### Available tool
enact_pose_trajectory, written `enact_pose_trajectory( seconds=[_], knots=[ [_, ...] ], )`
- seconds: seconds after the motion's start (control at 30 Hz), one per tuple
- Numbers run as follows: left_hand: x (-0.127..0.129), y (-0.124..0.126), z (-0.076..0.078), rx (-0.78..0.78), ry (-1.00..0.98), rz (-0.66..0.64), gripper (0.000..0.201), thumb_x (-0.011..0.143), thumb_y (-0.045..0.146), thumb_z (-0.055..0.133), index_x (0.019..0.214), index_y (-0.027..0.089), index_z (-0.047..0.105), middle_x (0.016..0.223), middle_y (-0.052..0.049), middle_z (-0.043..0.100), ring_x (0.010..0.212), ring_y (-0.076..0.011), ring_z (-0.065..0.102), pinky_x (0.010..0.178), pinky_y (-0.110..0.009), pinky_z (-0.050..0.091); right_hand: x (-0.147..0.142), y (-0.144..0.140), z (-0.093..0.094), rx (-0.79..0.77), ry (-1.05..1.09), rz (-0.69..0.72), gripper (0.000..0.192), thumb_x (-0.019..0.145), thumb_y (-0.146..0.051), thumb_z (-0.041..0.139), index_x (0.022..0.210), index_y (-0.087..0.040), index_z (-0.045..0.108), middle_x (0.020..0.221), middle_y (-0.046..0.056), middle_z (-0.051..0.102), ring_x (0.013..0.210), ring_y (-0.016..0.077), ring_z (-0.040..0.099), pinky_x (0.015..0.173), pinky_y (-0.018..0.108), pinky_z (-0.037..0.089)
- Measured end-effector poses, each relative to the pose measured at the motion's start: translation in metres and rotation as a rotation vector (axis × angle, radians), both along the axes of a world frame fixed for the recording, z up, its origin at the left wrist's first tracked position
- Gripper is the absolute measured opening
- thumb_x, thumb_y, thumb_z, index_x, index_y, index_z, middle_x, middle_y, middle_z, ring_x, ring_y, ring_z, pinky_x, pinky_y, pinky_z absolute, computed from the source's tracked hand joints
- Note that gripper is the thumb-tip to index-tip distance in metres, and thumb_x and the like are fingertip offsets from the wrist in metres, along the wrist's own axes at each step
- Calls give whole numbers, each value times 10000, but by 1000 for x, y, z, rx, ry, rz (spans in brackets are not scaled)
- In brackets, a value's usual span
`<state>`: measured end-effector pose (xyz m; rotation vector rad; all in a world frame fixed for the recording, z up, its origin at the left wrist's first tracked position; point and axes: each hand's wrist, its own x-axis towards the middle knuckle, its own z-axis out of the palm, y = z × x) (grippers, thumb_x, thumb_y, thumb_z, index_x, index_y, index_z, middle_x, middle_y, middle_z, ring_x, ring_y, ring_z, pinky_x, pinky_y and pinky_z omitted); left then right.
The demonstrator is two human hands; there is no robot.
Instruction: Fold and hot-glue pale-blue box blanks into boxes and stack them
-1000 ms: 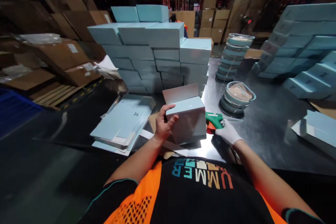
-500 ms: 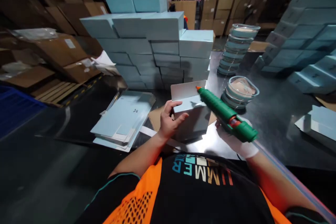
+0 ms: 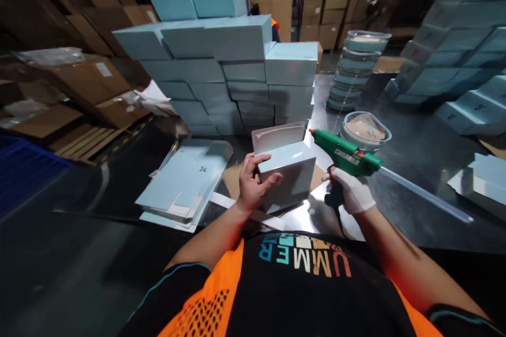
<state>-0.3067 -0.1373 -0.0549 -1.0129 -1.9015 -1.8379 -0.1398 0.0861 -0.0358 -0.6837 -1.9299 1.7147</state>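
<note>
Green glue gun [image 3: 348, 155], pale-blue box [image 3: 288, 171]

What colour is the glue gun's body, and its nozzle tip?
The glue gun in the right hand is green with an orange nozzle tip; the head view shows it.

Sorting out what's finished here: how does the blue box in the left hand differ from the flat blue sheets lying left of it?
The box is folded up into a full shape, with its top flap standing open; the flat blue sheets lie unfolded in a loose stack. The left hand grips the box, while nothing touches the sheets. The right hand holds a green glue gun near the box. Both are the same pale blue card.
</note>
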Motion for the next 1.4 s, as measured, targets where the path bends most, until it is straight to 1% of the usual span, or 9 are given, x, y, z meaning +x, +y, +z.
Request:
enact_pose_trajectory(
  seconds=[0.17,0.3,0.4,0.5,0.7,0.87,1.0,1.23,1.4],
  knots=[
    [-7,-7,5,17,-141,-57,683,812,797,841,1156,211,770,1063,-66,695,966,-237,700,851,-317,562,-9,18,-17,16,-294,107,740,1048,-782,310,861,-198,724,638,145,727,578,293,724,540,419,606],
    [-11,-11,5,8,-163,-92,719,782,818,850,1152,205,780,1077,-75,711,965,-243,707,833,-316,565,-2,38,-12,289,-331,-62,589,976,-750,562,679,-248,649,657,151,715,813,381,782,797,532,640],
    [-11,-7,2,12,-106,-116,738,776,850,829,1132,204,795,1087,-82,716,989,-248,709,848,-321,565,-10,26,4,352,-206,-79,579,968,-760,549,1050,-221,743,1071,166,820,1112,368,785,996,534,624],
    [-11,-3,-2,-24,-74,-170,779,763,884,812,1127,196,806,1145,-106,725,1077,-277,716,924,-352,577,-34,-6,22,236,56,85,702,918,-736,606,1410,-235,615,1397,140,762,1281,307,741,1094,475,605],
    [-15,-1,-10,6,-18,-275,657,784,761,896,1094,191,790,1280,-151,703,1225,-322,728,1035,-415,588,-55,-24,31,233,147,225,628,820,-708,779,1192,-223,633,1245,136,795,1214,326,738,1118,504,586],
    [-18,1,-7,232,89,-273,691,762,641,979,1240,271,646,1197,-103,769,1196,-301,787,1053,-480,623,-35,-4,17,466,248,325,676,705,-700,950,1133,-244,692,1485,179,710,1412,375,667,1197,572,540],
    [-25,-10,9,-80,253,-370,516,822,718,891,1047,262,806,1141,-125,813,1295,-368,757,1137,-601,599,-22,-6,14,566,307,451,253,936,-436,841,1149,-303,806,1621,110,640,1511,352,612,1231,607,526],
    [-27,-16,18,-172,312,-540,416,1042,646,665,1033,289,880,1112,-95,874,1262,-328,773,1139,-585,608,-18,-13,20,642,345,527,262,1006,-277,713,1196,-393,851,1539,45,714,1481,325,645,1267,622,493],
    [-25,-20,11,-105,357,-488,546,965,671,765,1366,301,787,1372,-148,814,1438,-363,690,1210,-592,570,-16,-26,-10,500,124,349,859,715,-399,916,1520,-264,649,1531,207,674,1446,443,661,1118,596,629]
  ],
)
